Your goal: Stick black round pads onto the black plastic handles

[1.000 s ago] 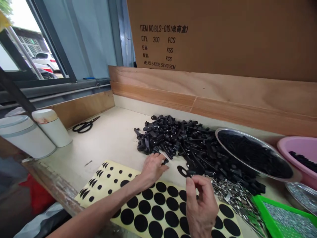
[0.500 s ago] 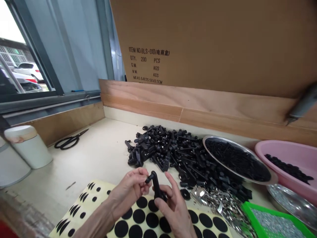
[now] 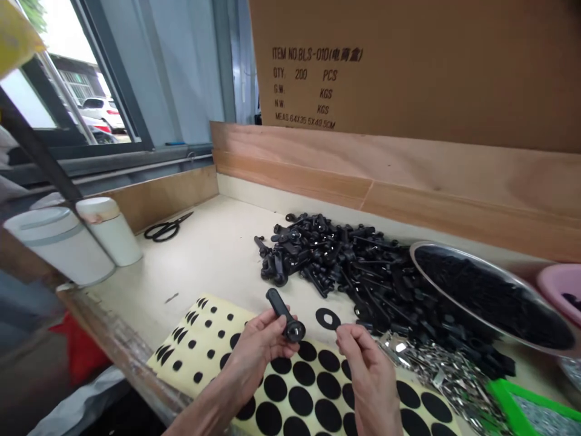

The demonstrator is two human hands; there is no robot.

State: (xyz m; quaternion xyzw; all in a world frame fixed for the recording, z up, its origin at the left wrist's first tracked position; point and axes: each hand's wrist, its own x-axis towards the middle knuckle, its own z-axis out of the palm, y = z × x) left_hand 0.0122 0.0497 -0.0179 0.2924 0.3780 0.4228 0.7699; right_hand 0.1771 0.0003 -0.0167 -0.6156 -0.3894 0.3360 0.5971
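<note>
My left hand (image 3: 258,357) grips a black plastic handle (image 3: 284,315) above a sheet of black adhesive dots (image 3: 213,321). My right hand (image 3: 367,381) is curled, and I can't tell whether its fingertips (image 3: 347,339) pinch anything. A black rubber washer (image 3: 327,318) lies just beside them. Farther on, black plastic parts (image 3: 345,266) heap on the cream bench (image 3: 204,254) against a steel bowl (image 3: 481,297); a pink basin (image 3: 563,284) is cut off at right. Open bench stretches left toward scissors (image 3: 166,229).
</note>
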